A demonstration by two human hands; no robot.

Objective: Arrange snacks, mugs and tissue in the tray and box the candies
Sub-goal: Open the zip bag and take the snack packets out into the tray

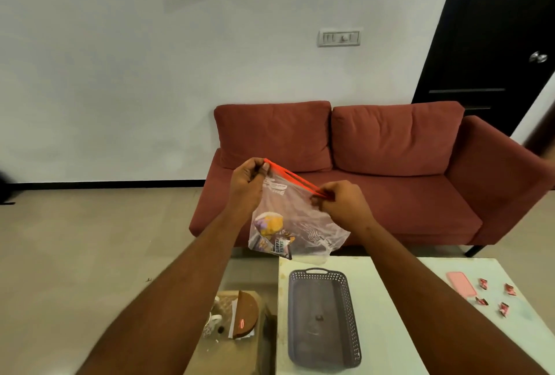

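Observation:
I hold a clear zip bag with a red seal strip up in the air above the table's far edge. My left hand pinches the strip's left end and my right hand pinches its right end. Snack packets sit in the bag's bottom, one labelled salted peanuts. Below, a grey perforated tray lies on the white table with nothing in it. Several red-wrapped candies lie scattered at the table's right, next to a pink flat case.
A cardboard box on the floor left of the table holds a white mug, a patterned pack and a brown round lid. A red sofa stands behind the table. A dark door is at the right.

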